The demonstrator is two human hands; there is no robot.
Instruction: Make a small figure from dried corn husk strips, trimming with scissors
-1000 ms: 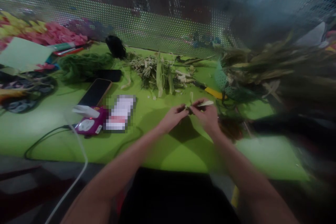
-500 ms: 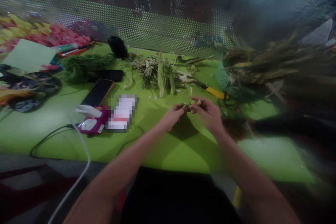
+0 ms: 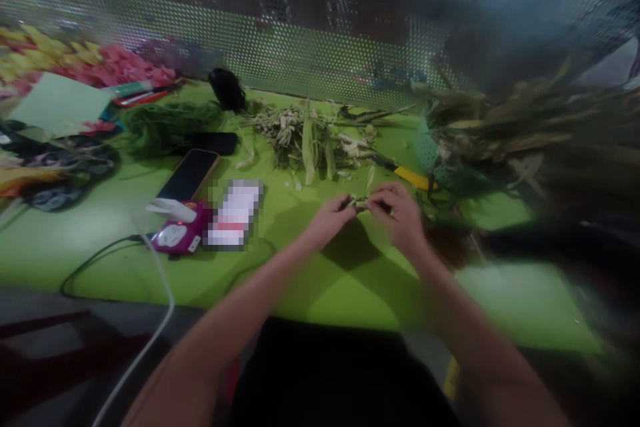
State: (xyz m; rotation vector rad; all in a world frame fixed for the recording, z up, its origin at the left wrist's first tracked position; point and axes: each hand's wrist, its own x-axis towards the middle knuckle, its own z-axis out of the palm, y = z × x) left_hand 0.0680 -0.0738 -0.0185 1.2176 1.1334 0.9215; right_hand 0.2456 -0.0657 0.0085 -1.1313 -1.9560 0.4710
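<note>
At the middle of the lime-green table, a small pale piece of plant stalk is between the two hands, held a little above the surface, as the shadow under it suggests to me. Its long axis, as far as I can see, goes from nine o'clock to three o'clock, so its ends point into the fingers. The left hand is at its nine o'clock, with the thumb and fingers pinched upon that end. The right hand comes from three o'clock, and its bent fingertips grasp the other end. Neither hand is nearer, because both touch it. A thin green strip stands toward twelve o'clock, just over the right fingertips; whether it is joined to the stalk, I cannot tell. From the piece, the heap of dry plant scraps with a long husk leaf lies at eleven o'clock, and the yellow tool handle near two o'clock.
</note>
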